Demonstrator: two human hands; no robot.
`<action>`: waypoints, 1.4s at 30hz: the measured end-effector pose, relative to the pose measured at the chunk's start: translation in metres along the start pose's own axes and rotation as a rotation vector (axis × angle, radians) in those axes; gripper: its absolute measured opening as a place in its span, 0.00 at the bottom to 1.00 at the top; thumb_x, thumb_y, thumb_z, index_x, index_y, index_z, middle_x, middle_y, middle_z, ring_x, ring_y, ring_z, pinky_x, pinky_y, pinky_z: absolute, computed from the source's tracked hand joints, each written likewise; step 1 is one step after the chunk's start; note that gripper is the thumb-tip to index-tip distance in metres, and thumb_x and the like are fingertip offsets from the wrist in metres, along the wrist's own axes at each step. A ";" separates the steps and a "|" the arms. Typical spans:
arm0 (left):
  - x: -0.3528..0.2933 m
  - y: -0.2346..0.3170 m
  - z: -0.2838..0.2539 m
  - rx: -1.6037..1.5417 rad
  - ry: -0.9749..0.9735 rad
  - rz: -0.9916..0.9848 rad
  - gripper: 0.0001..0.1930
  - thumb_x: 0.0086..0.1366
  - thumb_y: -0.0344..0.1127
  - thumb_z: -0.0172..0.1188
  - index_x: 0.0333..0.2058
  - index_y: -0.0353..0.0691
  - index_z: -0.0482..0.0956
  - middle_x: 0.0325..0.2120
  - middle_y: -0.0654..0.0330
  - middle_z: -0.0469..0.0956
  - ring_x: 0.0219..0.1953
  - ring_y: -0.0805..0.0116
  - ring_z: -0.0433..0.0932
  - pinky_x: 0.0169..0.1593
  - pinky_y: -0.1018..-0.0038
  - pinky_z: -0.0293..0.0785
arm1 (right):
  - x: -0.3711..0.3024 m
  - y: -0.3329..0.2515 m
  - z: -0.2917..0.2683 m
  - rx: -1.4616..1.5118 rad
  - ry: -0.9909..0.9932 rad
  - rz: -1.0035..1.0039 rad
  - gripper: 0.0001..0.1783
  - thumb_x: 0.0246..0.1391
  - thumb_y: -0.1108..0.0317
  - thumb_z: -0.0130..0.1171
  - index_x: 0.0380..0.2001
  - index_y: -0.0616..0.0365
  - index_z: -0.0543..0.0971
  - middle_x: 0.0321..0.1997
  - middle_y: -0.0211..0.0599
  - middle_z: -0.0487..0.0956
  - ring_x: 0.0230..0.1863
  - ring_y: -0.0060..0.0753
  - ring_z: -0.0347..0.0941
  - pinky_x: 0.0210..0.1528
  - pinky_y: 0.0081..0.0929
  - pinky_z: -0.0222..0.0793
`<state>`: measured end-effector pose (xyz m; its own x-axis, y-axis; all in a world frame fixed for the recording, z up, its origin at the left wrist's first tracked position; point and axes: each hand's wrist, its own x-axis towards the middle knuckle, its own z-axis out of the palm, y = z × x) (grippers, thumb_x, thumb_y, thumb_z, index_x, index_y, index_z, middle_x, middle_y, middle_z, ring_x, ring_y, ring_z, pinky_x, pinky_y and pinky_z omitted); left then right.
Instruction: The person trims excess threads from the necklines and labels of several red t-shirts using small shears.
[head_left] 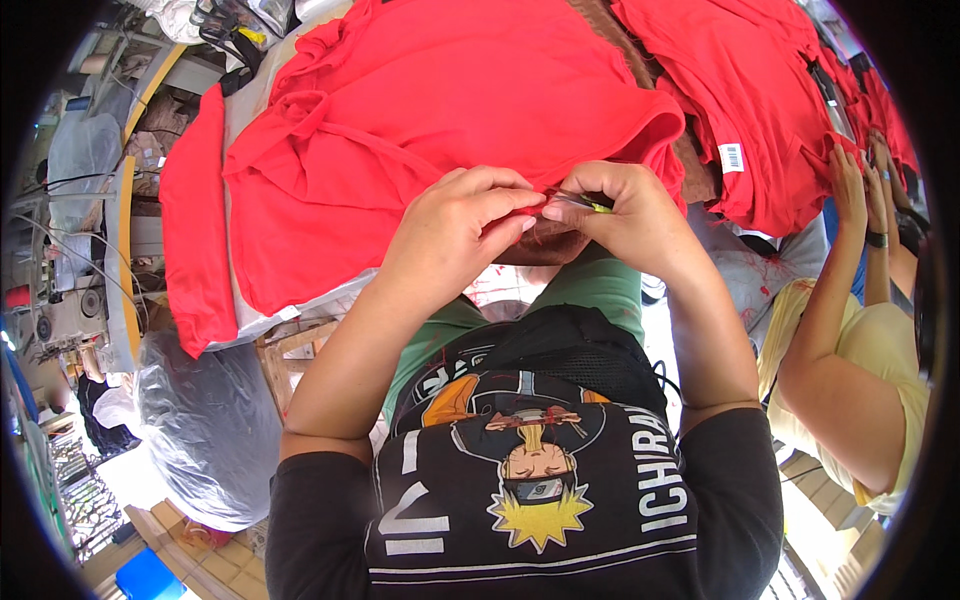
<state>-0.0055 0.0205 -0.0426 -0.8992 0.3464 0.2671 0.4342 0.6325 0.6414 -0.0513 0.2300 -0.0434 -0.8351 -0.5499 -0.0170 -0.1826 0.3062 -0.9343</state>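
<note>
Red garment (pixel 450 100) is spread over the table (pixel 245 115), its bulk running from the near edge back to the far edge, folds bunched toward the left. Worked spot is at the near edge, about mid-width, right in front of the wearer.

Left hand (pixel 465 220): thumb and index pinching a bit of red cloth, other fingers curled. Right hand (pixel 630 210): thumb and fingers closed on small snips (pixel 575 200), dark metal with a yellow-green part. Snips' long axis lies roughly parallel to the near edge, tips pointing left at the pinched cloth. Tips sit just beside the left fingertips; can't tell if the blades touch the fabric. Both hands hide part of the garment's near edge.

Around: red strip of cloth (pixel 195 220) hangs over the table's left edge. Black straps (pixel 230 40) at the far-left corner. Brown cloth (pixel 698 165) shows right of the garment and below the hands. Second red garment (pixel 740 90) lies to the right, white tag (pixel 732 158) near its left side. Past it, a co-worker in a yellow top (pixel 860 380), hands up at more red cloth. Big clear plastic bag (pixel 200 430) stands off the near-left corner, wooden frame (pixel 290 350) just beside it.
</note>
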 end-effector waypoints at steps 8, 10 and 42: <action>0.011 0.015 -0.005 0.095 0.012 -0.085 0.06 0.57 0.32 0.64 0.33 0.38 0.82 0.30 0.59 0.80 0.30 0.64 0.80 0.34 0.73 0.75 | 0.006 -0.011 -0.001 -0.069 0.034 -0.040 0.10 0.48 0.67 0.66 0.29 0.63 0.79 0.24 0.40 0.78 0.27 0.31 0.75 0.33 0.28 0.70; 0.011 0.018 -0.007 0.069 0.005 -0.141 0.07 0.58 0.31 0.64 0.34 0.36 0.82 0.28 0.58 0.81 0.29 0.67 0.81 0.34 0.75 0.75 | 0.006 -0.013 -0.004 -0.106 0.099 -0.061 0.11 0.48 0.66 0.66 0.32 0.62 0.79 0.24 0.40 0.77 0.28 0.34 0.76 0.34 0.29 0.70; 0.024 -0.033 -0.039 -0.352 0.047 0.423 0.06 0.64 0.32 0.58 0.31 0.35 0.80 0.25 0.58 0.79 0.26 0.68 0.77 0.33 0.77 0.73 | -0.013 -0.071 0.021 -0.505 0.244 0.113 0.13 0.49 0.70 0.63 0.39 0.60 0.78 0.32 0.42 0.78 0.32 0.41 0.77 0.34 0.30 0.70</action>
<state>-0.0440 -0.0189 -0.0292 -0.6547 0.4842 0.5804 0.7216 0.1719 0.6706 -0.0164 0.1989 0.0157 -0.9484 -0.3155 0.0318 -0.2608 0.7190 -0.6442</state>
